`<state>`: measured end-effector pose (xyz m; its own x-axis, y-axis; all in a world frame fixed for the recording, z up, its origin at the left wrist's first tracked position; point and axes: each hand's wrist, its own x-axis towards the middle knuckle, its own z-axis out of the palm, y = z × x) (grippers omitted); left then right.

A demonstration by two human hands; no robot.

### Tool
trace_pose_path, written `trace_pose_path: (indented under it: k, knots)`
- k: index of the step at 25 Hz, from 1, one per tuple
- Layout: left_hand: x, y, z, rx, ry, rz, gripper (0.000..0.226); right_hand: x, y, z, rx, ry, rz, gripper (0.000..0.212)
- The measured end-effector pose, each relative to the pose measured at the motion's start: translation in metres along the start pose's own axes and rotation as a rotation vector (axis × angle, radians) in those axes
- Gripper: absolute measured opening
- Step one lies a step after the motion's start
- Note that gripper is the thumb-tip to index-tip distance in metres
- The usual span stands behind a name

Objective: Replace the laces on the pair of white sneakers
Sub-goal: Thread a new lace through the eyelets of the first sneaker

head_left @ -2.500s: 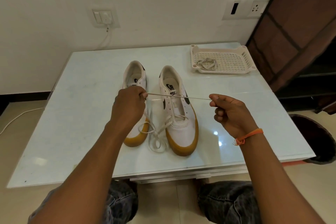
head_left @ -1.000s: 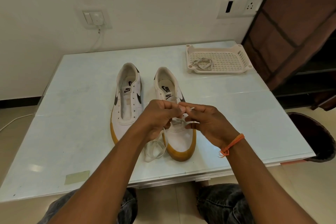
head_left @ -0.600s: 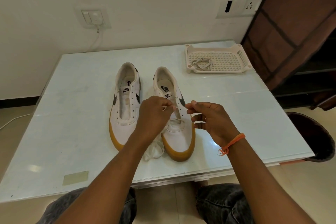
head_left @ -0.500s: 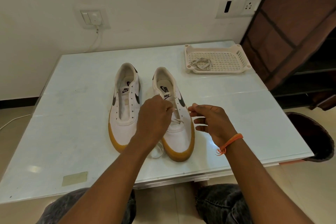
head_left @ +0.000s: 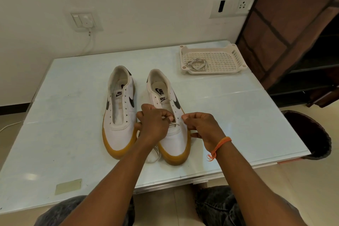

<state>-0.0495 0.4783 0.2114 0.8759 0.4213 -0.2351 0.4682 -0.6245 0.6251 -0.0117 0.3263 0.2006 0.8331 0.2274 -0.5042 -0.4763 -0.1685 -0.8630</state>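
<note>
head view: the left hand [head_left: 153,124] is curled over the lowest eyelets of the right-hand sneaker [head_left: 169,115], its thumb and fingers pinching one end of the white lace [head_left: 174,124]. the right hand [head_left: 200,126] sits just beside the shoe's outer side, thumb and forefinger pinching the other end, the remaining fingers loosely bent. a couple of seconds ago the hands were well apart with the lace drawn taut between them above the shoes; since then they have dropped and closed in on the toe end of the eyelet rows, so only a short piece of lace shows between them. i judge this as the first row seated and the next crossing being threaded, with most eyelets still bare. slack lace loops onto the table [head_left: 64,134] between the two toes, near the front edge. the left-hand sneaker [head_left: 120,112] stands touching or nearly touching its partner, eyelets unlaced. toward the table's far right corner a perforated tray [head_left: 236,55] holds a coiled lace [head_left: 197,64], probably meant for that shoe.
</note>
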Motion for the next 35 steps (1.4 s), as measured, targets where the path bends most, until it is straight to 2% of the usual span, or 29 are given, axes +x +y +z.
trace_pose_path:
  k: [5,10,14,19,23,26,27,30,33,35]
  knots:
    - [0.005,-0.006,0.004,-0.074,-0.019,0.001,0.017,0.003,0.007,0.005,-0.112,0.035,-0.111,0.019]
    - [0.016,-0.011,0.009,-0.090,-0.087,0.010,0.029,0.005,0.012,0.007,-0.163,0.087,-0.158,0.019]
    - [0.018,-0.009,0.005,-0.100,-0.153,-0.052,0.007,0.005,0.012,0.009,-0.196,0.080,-0.171,0.017]
    - [0.016,-0.012,0.005,-0.120,-0.102,0.005,0.010,0.005,0.008,0.009,-0.195,0.122,-0.197,0.010]
    - [0.013,-0.009,0.003,-0.051,-0.102,0.006,0.016,0.002,0.010,0.017,-0.439,0.251,-0.399,0.005]
    - [0.005,-0.002,-0.008,0.103,-0.077,0.015,0.004,0.003,0.008,0.020,-0.510,0.277,-0.409,0.008]
    - [0.006,-0.003,-0.010,0.127,-0.065,0.036,0.008,0.004,0.005,0.017,-0.442,0.278,-0.375,0.009]
    - [0.008,-0.002,-0.014,0.125,-0.141,0.012,0.017,0.003,-0.010,-0.006,-0.022,0.286,-0.204,0.011]
    - [0.007,0.003,-0.028,0.124,-0.257,0.045,0.014,0.001,-0.023,-0.029,0.331,0.414,-0.128,0.012]
    - [0.007,0.002,-0.041,0.078,-0.281,0.088,0.017,0.000,-0.026,-0.032,0.460,0.476,-0.103,0.010]
